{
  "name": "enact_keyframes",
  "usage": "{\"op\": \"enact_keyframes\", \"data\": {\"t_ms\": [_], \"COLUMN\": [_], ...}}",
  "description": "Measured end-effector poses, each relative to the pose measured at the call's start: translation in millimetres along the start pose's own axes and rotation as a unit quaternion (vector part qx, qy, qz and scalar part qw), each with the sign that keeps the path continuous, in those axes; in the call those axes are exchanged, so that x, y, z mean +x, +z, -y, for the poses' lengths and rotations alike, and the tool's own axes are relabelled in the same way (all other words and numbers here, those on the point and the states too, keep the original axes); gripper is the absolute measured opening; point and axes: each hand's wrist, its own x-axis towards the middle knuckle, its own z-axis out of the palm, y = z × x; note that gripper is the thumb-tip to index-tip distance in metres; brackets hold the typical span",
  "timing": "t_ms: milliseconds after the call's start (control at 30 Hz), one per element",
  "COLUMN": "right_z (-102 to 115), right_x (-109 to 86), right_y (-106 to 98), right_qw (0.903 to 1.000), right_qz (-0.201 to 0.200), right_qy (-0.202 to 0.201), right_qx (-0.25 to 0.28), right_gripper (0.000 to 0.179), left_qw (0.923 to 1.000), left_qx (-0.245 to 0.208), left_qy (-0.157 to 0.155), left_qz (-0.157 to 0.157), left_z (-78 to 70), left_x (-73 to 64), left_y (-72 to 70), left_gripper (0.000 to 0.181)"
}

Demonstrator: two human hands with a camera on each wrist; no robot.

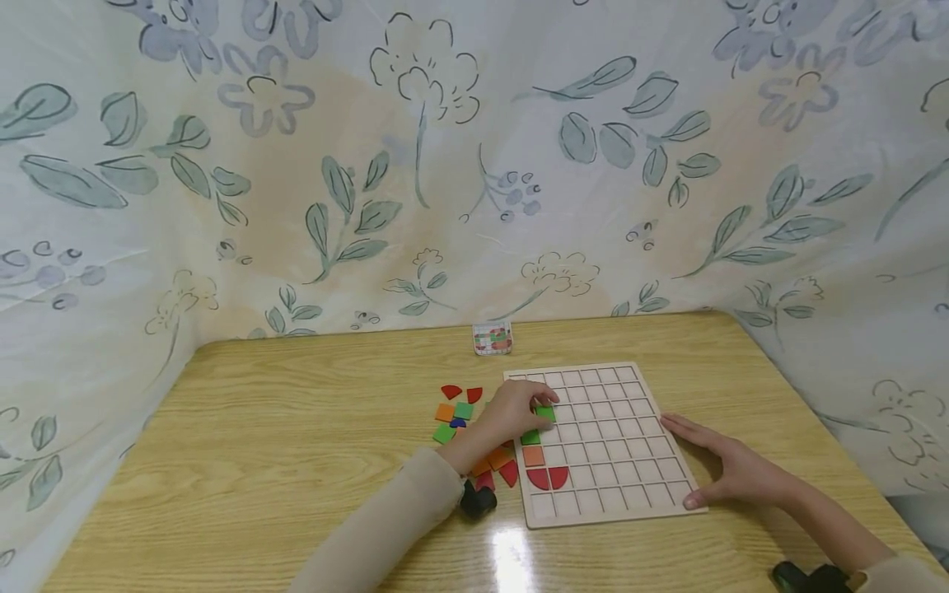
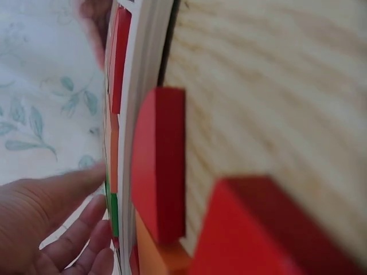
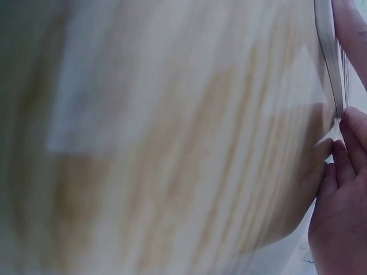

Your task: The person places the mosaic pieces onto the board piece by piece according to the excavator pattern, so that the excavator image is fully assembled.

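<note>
Seating, it seems: green tile (image 1: 544, 414) is bracketed by left hand (image 1: 511, 411), pinch unclear; board (image 1: 615, 453), nearer right edge of worktop (image 1: 259, 453), is braced by straight-fingered right hand (image 1: 736, 473); squaring up probably needed next.

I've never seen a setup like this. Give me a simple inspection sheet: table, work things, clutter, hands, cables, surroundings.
Surface: yellow-brown wood-grained table; bright reflection near the front.
Job's things: pale, flat gridded board bearing two red quarter-circle pieces, an orange square and green squares; small rectangular patterned card at the table's back.
Clutter: loose flat red, orange, green and blue pieces left of the board.
Hands: left hand over the board, its fingers at one green square, grip unclear; right hand at the board's right edge.
Cables: nothing seen.
Surroundings: pale floral cloth behind and at both sides.
</note>
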Motion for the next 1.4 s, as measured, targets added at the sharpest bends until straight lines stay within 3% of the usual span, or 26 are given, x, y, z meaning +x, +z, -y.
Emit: {"op": "enact_keyframes", "data": {"t_ms": [333, 500, 600, 767, 1000, 1233, 1400], "right_z": [1, 2, 2, 2, 3, 2, 2], "right_x": [0.4, 0.2, -0.1, 0.2, 0.7, -0.3, 0.4], "right_y": [1, 1, 1, 1, 1, 0, 0], "right_qw": [0.9999, 0.9999, 0.9999, 0.9999, 0.9998, 0.9997, 0.9999], "right_qz": [-0.002, -0.002, -0.001, -0.004, -0.007, -0.005, -0.001], "right_qy": [0.009, 0.011, 0.010, 0.008, 0.006, 0.010, 0.008], "right_qx": [-0.007, -0.009, -0.010, -0.012, -0.020, -0.019, -0.012], "right_gripper": [0.100, 0.100, 0.100, 0.100, 0.100, 0.100, 0.100], "left_qw": [0.9996, 0.9982, 0.9951, 0.9914, 0.9931, 0.9941, 0.9952], "left_qx": [-0.007, -0.058, -0.094, -0.123, -0.113, -0.108, -0.092], "left_qy": [0.026, 0.007, -0.009, 0.002, 0.002, -0.001, -0.019], "left_qz": [0.007, 0.015, 0.029, 0.045, 0.030, 0.008, 0.028], "left_z": [3.5, 8.0, 12.5, 24.1, 44.2, 57.5, 62.0], "left_x": [-0.8, -4.5, -10.7, -27.2, -55.7, -70.7, -77.0], "left_y": [-6.2, -19.2, -32.1, -55.3, -77.0, -80.8, -73.2], "left_gripper": [0.027, 0.024, 0.025, 0.027, 0.026, 0.023, 0.022]}}
